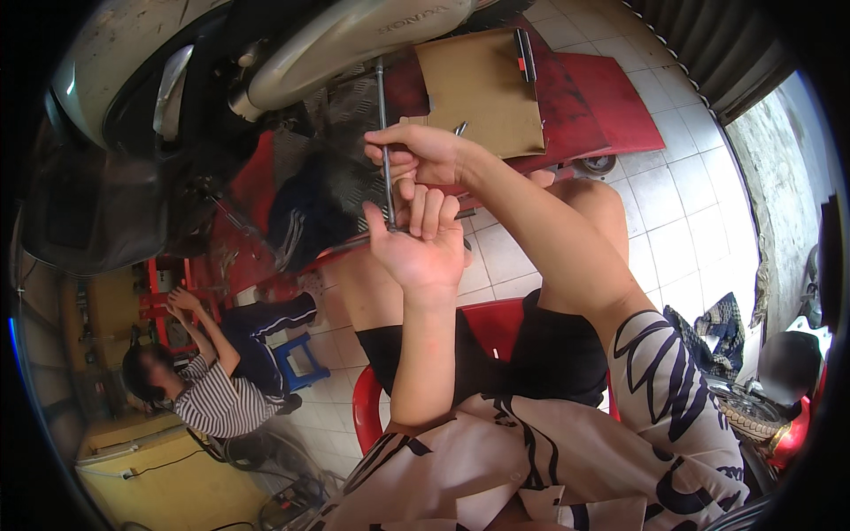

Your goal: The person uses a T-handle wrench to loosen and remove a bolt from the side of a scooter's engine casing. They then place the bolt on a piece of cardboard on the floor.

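A long, thin metal wrench shaft [384,115] runs up toward a motorcycle's grey exhaust muffler [354,44]. How its far end meets the bike is hard to make out. My right hand [421,152] pinches the middle of the shaft with curled fingers. Just below it, my left hand [423,243] is palm up, its fingers bent around the near end, the thumb pointing up beside the shaft. The handle end is partly hidden by this hand. Beyond my right wrist, a cardboard sheet [482,88] carries a black-and-red tool [525,57] and a small metal piece [460,128].
The cardboard lies on a red lift platform [611,102]. I sit on a red plastic chair [366,398]. At left, another person in a striped shirt [232,407] works near a blue stool [301,361]. A motorcycle wheel [745,411] stands at right.
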Action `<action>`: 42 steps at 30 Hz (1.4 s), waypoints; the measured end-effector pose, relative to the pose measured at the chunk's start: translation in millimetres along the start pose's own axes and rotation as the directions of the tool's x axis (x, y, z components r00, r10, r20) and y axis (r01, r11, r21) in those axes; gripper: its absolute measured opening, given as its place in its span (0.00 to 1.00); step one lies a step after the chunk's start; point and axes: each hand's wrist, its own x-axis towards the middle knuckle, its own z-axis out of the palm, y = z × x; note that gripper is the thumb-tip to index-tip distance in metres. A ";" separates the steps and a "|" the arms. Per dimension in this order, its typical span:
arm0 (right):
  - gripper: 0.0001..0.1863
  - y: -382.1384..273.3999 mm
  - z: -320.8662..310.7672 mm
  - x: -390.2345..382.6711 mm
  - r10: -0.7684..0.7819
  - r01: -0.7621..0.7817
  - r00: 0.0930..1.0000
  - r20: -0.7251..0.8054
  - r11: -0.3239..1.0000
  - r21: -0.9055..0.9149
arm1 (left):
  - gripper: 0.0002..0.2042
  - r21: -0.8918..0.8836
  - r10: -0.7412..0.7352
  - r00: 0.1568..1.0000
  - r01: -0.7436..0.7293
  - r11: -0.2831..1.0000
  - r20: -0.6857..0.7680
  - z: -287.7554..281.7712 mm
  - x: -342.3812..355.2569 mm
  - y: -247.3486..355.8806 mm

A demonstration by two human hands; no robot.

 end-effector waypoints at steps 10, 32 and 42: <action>0.17 4.6 -2.0 0.4 -0.125 0.125 0.990 -0.063 0.992 -0.002 | 0.10 0.860 0.668 0.744 -0.341 0.378 0.002 -30.7 -28.5 63.6; 0.15 0.0 1.7 0.4 -0.163 0.183 0.972 -0.170 0.977 0.107 | 0.21 0.987 0.245 0.965 -0.059 -0.148 0.094 -29.8 -59.5 1.8; 0.14 -5.4 -1.9 0.3 -0.213 0.233 0.963 -0.166 0.966 0.112 | 0.24 0.942 0.388 0.865 -0.246 -0.226 0.319 11.5 -60.0 4.2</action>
